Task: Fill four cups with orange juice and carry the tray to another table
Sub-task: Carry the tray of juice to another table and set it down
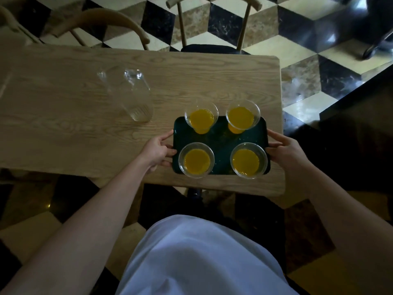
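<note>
Tray (221, 136): dark green, on the wooden table (85, 124) near its 4 o'clock corner.
Cups: four clear ones, each holding orange juice, at the tray's 11 (201, 118), 1 (242, 115), 7 (196, 160) and 5 o'clock (248, 160).
Left hand (158, 151): fingers curled round the tray's 9 o'clock edge, gripping it.
Right hand (286, 149): gripping the 3 o'clock edge likewise.
Pitcher (133, 94): clear glass, empty, at the tray's 10 o'clock, apart from it.
Chairs: two wooden ones beyond the table, at 11 (102, 22) and 12 o'clock (212, 3).

Café-like dining room: wooden table (85, 128), chairs (212, 22), patterned floor (302, 60).
</note>
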Tool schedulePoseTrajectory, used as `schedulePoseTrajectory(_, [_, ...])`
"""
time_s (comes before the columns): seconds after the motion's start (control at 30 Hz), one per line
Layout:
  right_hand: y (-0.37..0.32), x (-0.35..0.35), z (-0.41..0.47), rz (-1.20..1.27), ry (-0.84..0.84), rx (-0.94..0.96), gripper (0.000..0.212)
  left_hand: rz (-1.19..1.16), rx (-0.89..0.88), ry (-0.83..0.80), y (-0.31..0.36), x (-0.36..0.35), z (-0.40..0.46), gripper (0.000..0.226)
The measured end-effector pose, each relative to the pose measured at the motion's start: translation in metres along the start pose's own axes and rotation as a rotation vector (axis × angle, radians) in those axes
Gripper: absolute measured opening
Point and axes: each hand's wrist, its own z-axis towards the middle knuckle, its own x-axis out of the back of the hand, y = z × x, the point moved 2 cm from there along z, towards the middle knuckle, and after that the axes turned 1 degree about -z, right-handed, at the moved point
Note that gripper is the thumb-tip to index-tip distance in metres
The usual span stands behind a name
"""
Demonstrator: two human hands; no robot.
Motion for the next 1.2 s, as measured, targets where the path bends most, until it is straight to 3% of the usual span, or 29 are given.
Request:
schedulePoseTrajectory(0.43, [0.01, -0.044, -0.037, -0.232, -0.215, 0.037, 0.064, -0.201, 0.051, 0.243, -0.103, 0.011, -0.109, 0.078])
schedulePoseTrajectory(0.83, [-0.016, -0.172, -0.065, -0.474, -0.463, 0.136, 0.064, -0.378, 0.027, 0.524, -0.167, 0.075, -0.209, 0.074])
schedulePoseTrajectory(1.2, [-0.038, -0.286, -0.087, -0.557, -0.673, 0.169, 0.064, -0.548, -0.047, 0.591, -0.198, 0.143, -0.296, 0.074])
